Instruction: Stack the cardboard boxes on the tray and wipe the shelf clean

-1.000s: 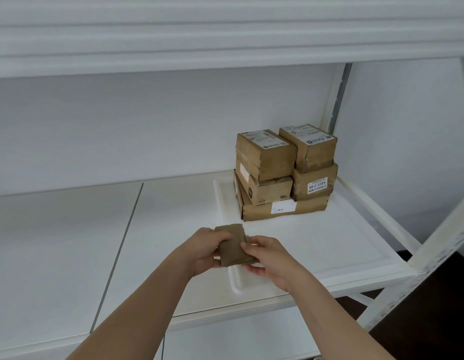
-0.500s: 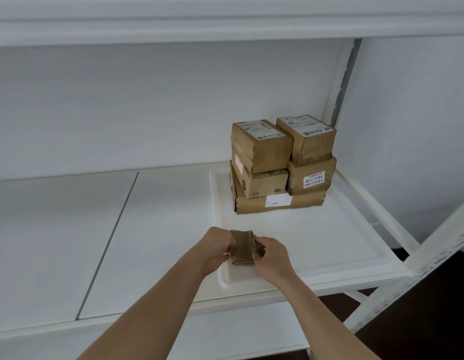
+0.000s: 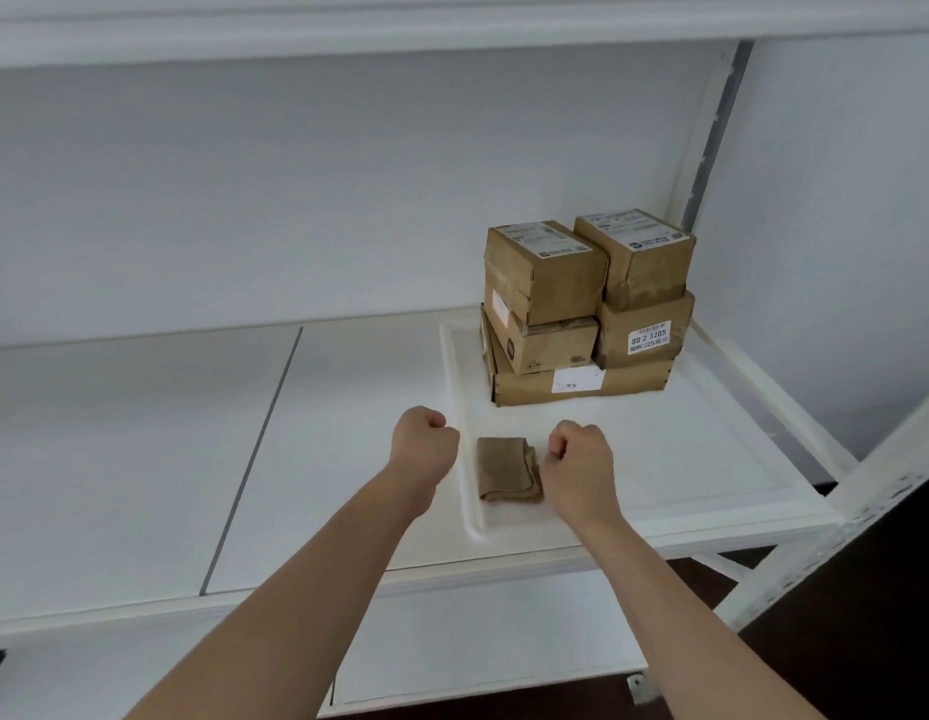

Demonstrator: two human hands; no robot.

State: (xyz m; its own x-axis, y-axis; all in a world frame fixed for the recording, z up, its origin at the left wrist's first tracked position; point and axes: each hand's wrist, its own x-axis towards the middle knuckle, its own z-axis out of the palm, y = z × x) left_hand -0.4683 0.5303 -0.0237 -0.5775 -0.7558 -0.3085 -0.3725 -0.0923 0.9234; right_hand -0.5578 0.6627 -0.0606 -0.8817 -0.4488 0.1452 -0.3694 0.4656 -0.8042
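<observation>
Brown folded cloth lies on the tray between the left hand and right hand, both fisted, empty.

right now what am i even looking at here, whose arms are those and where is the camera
The camera is worn on a person's head and looks forward and down, so the two bare arms reaching in from the bottom are that person's own. There is no robot. The left hand and the right hand are both loosely curled and hold nothing. Between them lies a folded brown cloth, resting on the near part of a white tray. The tray sits on a white shelf. At the back of the tray stands a stack of cardboard boxes: one wide flat box at the bottom, smaller ones piled on it in two columns.
</observation>
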